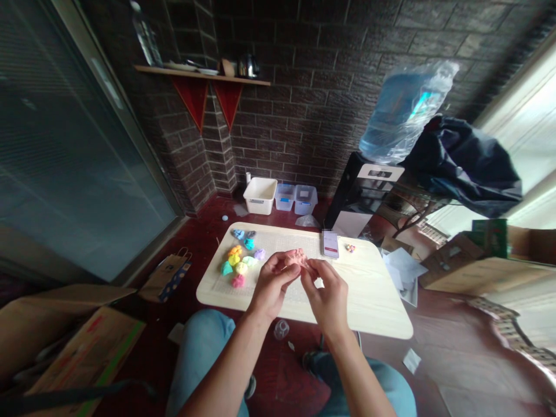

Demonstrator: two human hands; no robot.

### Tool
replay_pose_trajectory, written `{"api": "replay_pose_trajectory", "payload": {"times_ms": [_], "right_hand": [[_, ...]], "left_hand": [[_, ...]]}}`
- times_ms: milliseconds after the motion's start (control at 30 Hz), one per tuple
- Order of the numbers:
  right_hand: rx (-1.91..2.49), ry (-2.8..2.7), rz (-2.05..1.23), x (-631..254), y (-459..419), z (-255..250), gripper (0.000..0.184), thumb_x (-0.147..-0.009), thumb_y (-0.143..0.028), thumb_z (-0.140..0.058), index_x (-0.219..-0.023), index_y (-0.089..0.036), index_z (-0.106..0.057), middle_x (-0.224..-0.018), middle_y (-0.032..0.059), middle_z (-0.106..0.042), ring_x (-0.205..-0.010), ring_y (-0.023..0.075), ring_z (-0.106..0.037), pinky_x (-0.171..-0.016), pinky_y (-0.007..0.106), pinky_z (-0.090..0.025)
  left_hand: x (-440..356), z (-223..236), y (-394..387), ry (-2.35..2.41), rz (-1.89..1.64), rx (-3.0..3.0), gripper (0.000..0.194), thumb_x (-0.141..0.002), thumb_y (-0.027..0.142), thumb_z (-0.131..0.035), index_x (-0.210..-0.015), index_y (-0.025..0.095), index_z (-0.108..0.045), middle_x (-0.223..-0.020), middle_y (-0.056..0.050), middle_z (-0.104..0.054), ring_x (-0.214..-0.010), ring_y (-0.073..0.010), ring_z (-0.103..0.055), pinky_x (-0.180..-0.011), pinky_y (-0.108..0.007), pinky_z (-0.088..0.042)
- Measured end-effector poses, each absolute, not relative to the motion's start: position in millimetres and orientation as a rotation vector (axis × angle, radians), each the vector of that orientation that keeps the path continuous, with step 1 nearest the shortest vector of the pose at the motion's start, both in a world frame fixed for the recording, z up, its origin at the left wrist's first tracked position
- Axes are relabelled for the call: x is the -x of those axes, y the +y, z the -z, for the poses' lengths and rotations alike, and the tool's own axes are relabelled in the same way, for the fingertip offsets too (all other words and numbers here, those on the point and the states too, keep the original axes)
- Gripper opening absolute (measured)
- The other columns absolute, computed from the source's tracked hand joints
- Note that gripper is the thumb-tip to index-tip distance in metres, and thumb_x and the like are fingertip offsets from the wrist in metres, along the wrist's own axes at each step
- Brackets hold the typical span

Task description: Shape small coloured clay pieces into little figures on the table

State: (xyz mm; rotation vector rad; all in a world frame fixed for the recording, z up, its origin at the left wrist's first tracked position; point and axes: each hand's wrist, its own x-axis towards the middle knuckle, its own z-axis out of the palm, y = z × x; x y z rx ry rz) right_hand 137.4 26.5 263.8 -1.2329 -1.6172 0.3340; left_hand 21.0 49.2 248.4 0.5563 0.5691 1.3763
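A lump of pink clay (pixel 296 256) is pinched between both my hands above the low pale wooden table (pixel 373 295). My left hand (pixel 273 284) curls round its left side, and my right hand (pixel 325 289) grips its right side with fingers closed. Several small clay lumps (pixel 240 255) in blue, teal, orange, yellow, green, purple and pink lie on the left part of the table, just left of my left hand. A phone (pixel 330 244) lies flat on the table beyond my right hand, with a tiny multicoloured clay ball (pixel 350 248) beside it.
Cardboard boxes (pixel 69 341) sit at the left, more cardboard boxes (pixel 478 260) at the right. A white bin (pixel 260 195) and two clear tubs (pixel 295 198) stand by the brick wall. A water dispenser (pixel 382 174) with a large bottle stands behind the table. A paper bag (pixel 167 275) lies on the floor.
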Motion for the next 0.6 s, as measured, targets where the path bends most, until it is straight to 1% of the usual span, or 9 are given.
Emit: {"api": "replay_pose_trajectory", "payload": {"times_ms": [100, 200, 300, 367, 433, 500, 533, 600], "right_hand": [[1.201, -1.651, -0.260, -140, 26, -260, 0.008, -0.089, -0.022, -0.053, -0.093, -0.020, -0.060, -0.082, 0.0038, -0.061, -0.070, 0.0164, -0.057, -0.065, 0.028, -0.048], [1.168, -1.684, -0.167, -143, 28, -253, 0.011, -0.089, -0.020, -0.052, -0.097, -0.022, -0.060, -0.083, 0.0048, -0.061, -0.072, 0.0174, -0.058, -0.067, 0.030, -0.049], [1.095, -1.725, -0.087, -146, 30, -247, 0.018, -0.089, -0.016, -0.051, -0.103, -0.023, -0.060, -0.086, 0.0058, -0.062, -0.076, 0.0185, -0.059, -0.071, 0.032, -0.050], [1.048, -1.735, -0.086, -147, 31, -244, 0.020, -0.088, -0.015, -0.052, -0.104, -0.024, -0.060, -0.088, 0.0064, -0.063, -0.079, 0.0191, -0.059, -0.073, 0.033, -0.050], [1.046, -1.688, -0.144, -147, 32, -243, 0.015, -0.088, -0.017, -0.054, -0.099, -0.023, -0.061, -0.087, 0.0057, -0.064, -0.077, 0.0185, -0.059, -0.072, 0.033, -0.050], [1.090, -1.565, -0.275, -145, 33, -242, 0.007, -0.089, -0.022, -0.056, -0.093, -0.022, -0.061, -0.083, 0.0042, -0.063, -0.074, 0.0173, -0.058, -0.070, 0.031, -0.049], [1.114, -1.488, -0.361, -144, 33, -242, 0.006, -0.089, -0.025, -0.056, -0.091, -0.022, -0.061, -0.082, 0.0038, -0.064, -0.073, 0.0169, -0.058, -0.070, 0.031, -0.049], [1.138, -1.356, -0.527, -143, 34, -242, 0.012, -0.089, -0.032, -0.058, -0.090, -0.021, -0.062, -0.084, 0.0040, -0.066, -0.076, 0.0170, -0.060, -0.070, 0.030, -0.050]], "left_hand": [[-24, -249, 48, 0.511, -1.350, -0.500, 0.023, -0.066, 0.012, -0.079, -0.086, 0.018, -0.069, -0.098, 0.000, -0.072, -0.091, -0.0114, -0.066, -0.080, -0.020, -0.051], [-26, -251, 48, 0.475, -1.286, -0.442, 0.019, -0.069, 0.015, -0.078, -0.086, 0.017, -0.070, -0.100, -0.002, -0.072, -0.091, -0.0118, -0.066, -0.080, -0.020, -0.052], [-25, -252, 49, 0.438, -1.207, -0.367, 0.016, -0.073, 0.016, -0.075, -0.088, 0.015, -0.071, -0.096, -0.003, -0.072, -0.085, -0.0104, -0.067, -0.076, -0.018, -0.053], [-24, -253, 50, 0.410, -1.158, -0.287, 0.012, -0.078, 0.015, -0.070, -0.090, 0.013, -0.070, -0.093, -0.004, -0.072, -0.086, -0.0109, -0.067, -0.077, -0.017, -0.054], [-23, -254, 52, 0.402, -1.122, -0.175, 0.009, -0.083, 0.014, -0.064, -0.089, 0.011, -0.070, -0.092, -0.005, -0.072, -0.088, -0.0116, -0.068, -0.080, -0.018, -0.054], [-23, -254, 53, 0.412, -1.110, -0.071, 0.010, -0.087, 0.012, -0.059, -0.087, 0.009, -0.069, -0.092, -0.007, -0.072, -0.089, -0.0117, -0.068, -0.085, -0.020, -0.055], [-23, -254, 54, 0.420, -1.110, -0.038, 0.012, -0.088, 0.012, -0.057, -0.086, 0.009, -0.069, -0.092, -0.007, -0.072, -0.088, -0.0115, -0.068, -0.087, -0.021, -0.055], [-22, -253, 55, 0.427, -1.120, -0.017, 0.012, -0.088, 0.012, -0.057, -0.085, 0.009, -0.068, -0.091, -0.007, -0.072, -0.088, -0.0115, -0.068, -0.089, -0.022, -0.054]]}}
